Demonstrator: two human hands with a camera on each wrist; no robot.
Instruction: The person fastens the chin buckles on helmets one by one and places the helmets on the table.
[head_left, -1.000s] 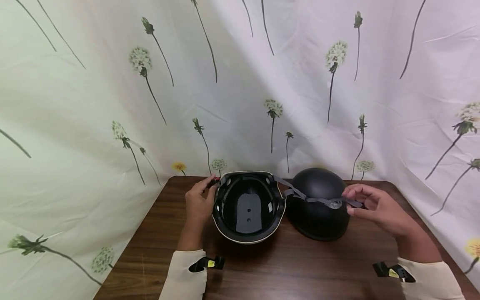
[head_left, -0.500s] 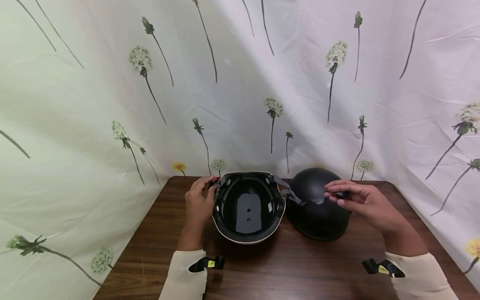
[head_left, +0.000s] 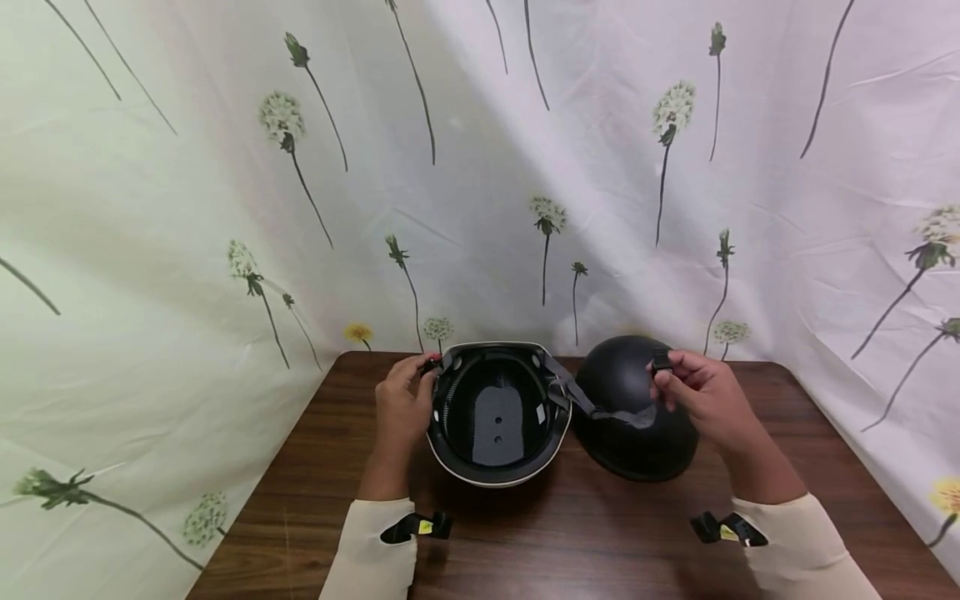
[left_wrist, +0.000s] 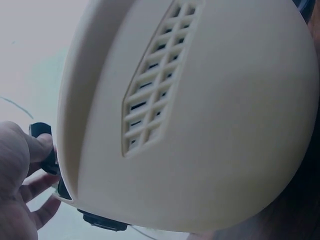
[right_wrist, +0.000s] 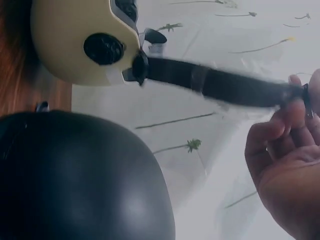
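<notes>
An upturned helmet (head_left: 497, 425) with a black lining shows its cream shell (left_wrist: 225, 125) in the left wrist view. At its left rim my left hand (head_left: 397, 408) pinches a small black buckle piece (left_wrist: 40, 131) between thumb and fingers; a bit of red shows there in the head view. From the right rim a grey chin strap (head_left: 633, 417) runs toward my right hand (head_left: 701, 396). Between thumb and fingers this hand grips the black buckle (head_left: 661, 362) at the strap's end, raised above the black helmet. The strap (right_wrist: 175, 74) looks stretched in the right wrist view.
A black rounded helmet (head_left: 637, 450) lies dome up just right of the cream one, under the strap. Both are near the back edge of the brown wooden table (head_left: 525, 542). A white curtain with dandelion prints (head_left: 480, 208) hangs behind and at the sides.
My right hand has moved left, toward the cream helmet, with the buckle, now turned upright and in plain sight. The strap has gone slacker and sags. The left hand has barely moved.
</notes>
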